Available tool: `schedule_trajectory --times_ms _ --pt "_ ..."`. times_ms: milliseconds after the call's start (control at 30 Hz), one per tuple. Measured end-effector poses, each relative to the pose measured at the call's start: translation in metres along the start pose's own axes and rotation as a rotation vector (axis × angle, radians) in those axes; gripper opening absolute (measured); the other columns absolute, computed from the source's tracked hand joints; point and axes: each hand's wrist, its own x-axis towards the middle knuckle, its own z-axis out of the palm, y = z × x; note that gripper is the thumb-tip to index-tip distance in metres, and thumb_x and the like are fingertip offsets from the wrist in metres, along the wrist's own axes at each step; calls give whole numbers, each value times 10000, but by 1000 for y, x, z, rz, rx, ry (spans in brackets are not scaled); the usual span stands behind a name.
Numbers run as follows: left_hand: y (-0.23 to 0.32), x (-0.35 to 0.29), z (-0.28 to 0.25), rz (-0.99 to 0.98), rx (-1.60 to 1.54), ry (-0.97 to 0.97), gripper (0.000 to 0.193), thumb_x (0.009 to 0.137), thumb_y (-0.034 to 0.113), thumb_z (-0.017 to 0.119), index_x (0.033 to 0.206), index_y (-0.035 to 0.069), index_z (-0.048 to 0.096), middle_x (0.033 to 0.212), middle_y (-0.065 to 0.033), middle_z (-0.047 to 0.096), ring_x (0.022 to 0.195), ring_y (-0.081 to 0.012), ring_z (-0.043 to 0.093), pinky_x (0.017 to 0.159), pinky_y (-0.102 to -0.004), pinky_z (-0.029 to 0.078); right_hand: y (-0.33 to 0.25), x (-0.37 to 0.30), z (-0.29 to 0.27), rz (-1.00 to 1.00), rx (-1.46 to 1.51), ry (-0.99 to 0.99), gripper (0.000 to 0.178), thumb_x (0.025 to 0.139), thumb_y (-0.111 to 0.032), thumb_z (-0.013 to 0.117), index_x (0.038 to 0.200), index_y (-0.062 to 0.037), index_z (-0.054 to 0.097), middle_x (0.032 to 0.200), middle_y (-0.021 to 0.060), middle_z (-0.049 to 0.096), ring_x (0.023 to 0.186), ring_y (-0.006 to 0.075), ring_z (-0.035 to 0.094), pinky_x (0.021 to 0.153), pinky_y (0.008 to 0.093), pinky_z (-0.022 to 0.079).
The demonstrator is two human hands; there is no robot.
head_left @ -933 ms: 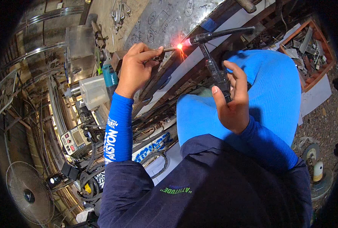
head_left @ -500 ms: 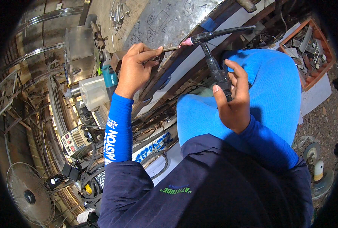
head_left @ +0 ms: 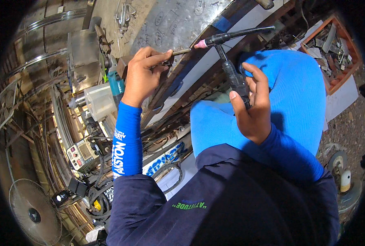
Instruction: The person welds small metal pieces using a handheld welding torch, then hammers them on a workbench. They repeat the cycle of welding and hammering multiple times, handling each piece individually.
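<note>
My right hand (head_left: 253, 104) is closed round the black handle of a TIG welding torch (head_left: 233, 76), with the index finger raised off it. The torch's pink nozzle (head_left: 200, 44) points left at the edge of the workbench. In a pinch of thumb and forefinger, my left hand (head_left: 143, 74) holds a thin metal piece (head_left: 181, 52). Its right end lies close to the nozzle; whether they touch I cannot tell. My left fingers hide its other end.
A marked metal sheet (head_left: 166, 24) lies on the bench, with several bent metal pieces (head_left: 125, 17) beyond it. Left of my hand is a teal power tool (head_left: 117, 83). An orange crate of scrap (head_left: 357, 61) stands at right, a fan (head_left: 35, 215) at lower left.
The view has shifted slightly, moving the bench and my left hand a little leftward in the picture. Both hands keep their grips, and the torch stays at the bench edge.
</note>
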Motion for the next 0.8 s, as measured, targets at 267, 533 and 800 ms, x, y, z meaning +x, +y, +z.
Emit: schedule_trajectory --times_ms 267,533,800 --pt "1 1 0 -1 -7 4 544 758 -110 834 1250 120 850 942 -85 693 856 -227 667 814 -328 552 2 0 3 -31 7 -11 655 988 40 616 1599 -3 382 1112 144 644 851 131 582 764 297 519" --pt "2 2 0 -18 3 -3 526 762 -117 827 1235 111 854 921 -85 688 853 -218 669 805 -326 551 2 -1 3 -8 -13 -16 626 983 40 619 1577 15 421 1193 190 658 962 172 633 851 325 551" --pt "-5 -1 1 -6 -33 9 498 775 -87 837 1235 102 850 934 -89 694 869 -227 680 804 -324 546 14 -3 6 -93 -28 -14 625 977 56 624 1569 26 424 1260 210 647 1003 196 661 878 326 559"
